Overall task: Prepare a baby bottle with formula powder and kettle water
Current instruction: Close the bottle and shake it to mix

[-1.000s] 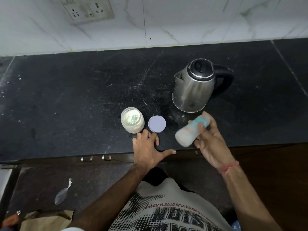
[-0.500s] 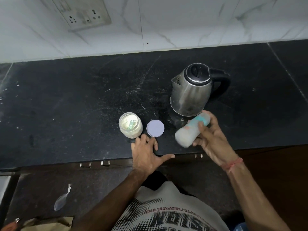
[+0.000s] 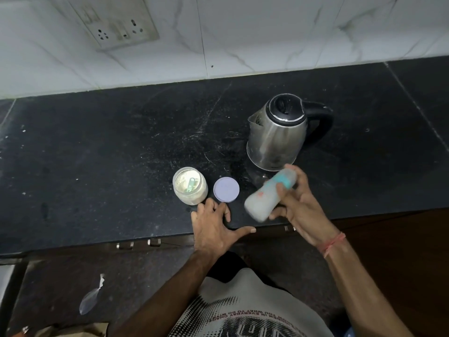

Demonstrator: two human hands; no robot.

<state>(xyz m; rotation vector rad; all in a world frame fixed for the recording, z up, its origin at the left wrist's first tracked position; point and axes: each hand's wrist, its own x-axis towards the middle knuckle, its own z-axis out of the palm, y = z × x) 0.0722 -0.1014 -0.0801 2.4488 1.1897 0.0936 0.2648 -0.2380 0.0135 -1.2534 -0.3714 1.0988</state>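
My right hand [image 3: 300, 207] grips a baby bottle [image 3: 268, 194] with a teal collar and milky white contents. The bottle is tilted, its base toward me and its cap toward the kettle, and it looks motion-blurred. My left hand [image 3: 216, 227] rests flat on the counter edge with fingers spread, holding nothing. Just beyond its fingertips stand an open glass jar of formula powder [image 3: 190, 186] with a green scoop inside and the jar's lilac lid [image 3: 226, 190] lying flat. A steel kettle [image 3: 277, 132] with a black handle and shut lid stands behind the bottle.
The black stone counter [image 3: 97, 154] runs to a white marble wall with a socket plate [image 3: 116, 23]. Cabinet handles [image 3: 138, 244] show under the counter edge. A scrap of clear plastic [image 3: 91, 297] lies on the dark floor.
The bottle stays tilted in my right hand with small shifts and blur. My left hand stays flat on the counter edge. The camera view has shifted slightly.
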